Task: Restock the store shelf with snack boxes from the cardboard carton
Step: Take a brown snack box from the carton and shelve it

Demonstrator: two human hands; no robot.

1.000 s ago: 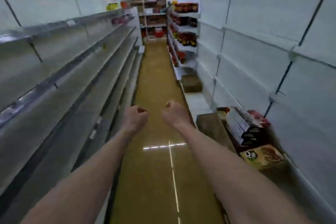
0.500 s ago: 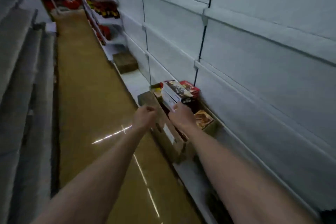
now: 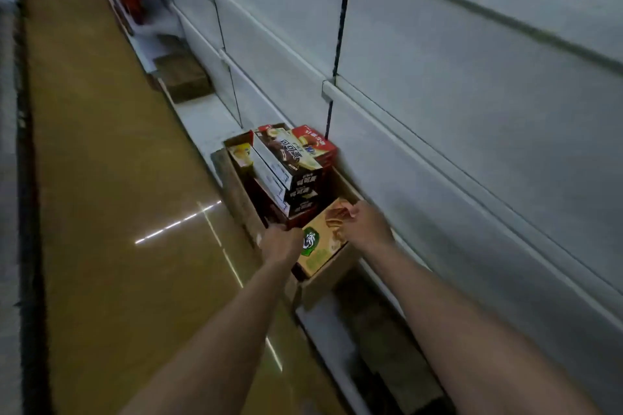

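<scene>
- The tan-and-green snack box [image 3: 322,244] lies at the near end of the cardboard carton [image 3: 236,192], tilted, its printed face turned up and toward the camera; the carton sits on the lowest white shelf [image 3: 202,118] beside the brown floor [image 3: 101,178]
- Its long axis seems to run from the near-left corner up toward the far right, roughly along the carton's length; the green logo end is nearer the person, the brown wafer picture at the far end
- The step in hand, as I judge it, is taking hold of the first box to lift out; no snack box is seen on the shelf tiers above the carton
- The left hand [image 3: 281,244] is at the box's near-left edge, fingers curled down over it; they seem to grip that edge, though the fingertips are hidden behind the knuckles
- The right hand [image 3: 367,224] rests on the box's far-right edge, fingers [image 3: 352,212] bent over the brown end and touching it; a grip looks likely, but whether it is firm I cannot tell
- Behind it, dark chocolate-pie boxes [image 3: 296,175] are stacked, with a red box [image 3: 315,141] and a yellow box [image 3: 241,153] at the far end; a second closed carton [image 3: 183,76] sits well apart further down the aisle
- The next move calls for a lift up and back, clear of the carton wall and the dark stack just beside it, then a turn toward the upper shelf [image 3: 438,131] so the box goes in level, face outward
</scene>
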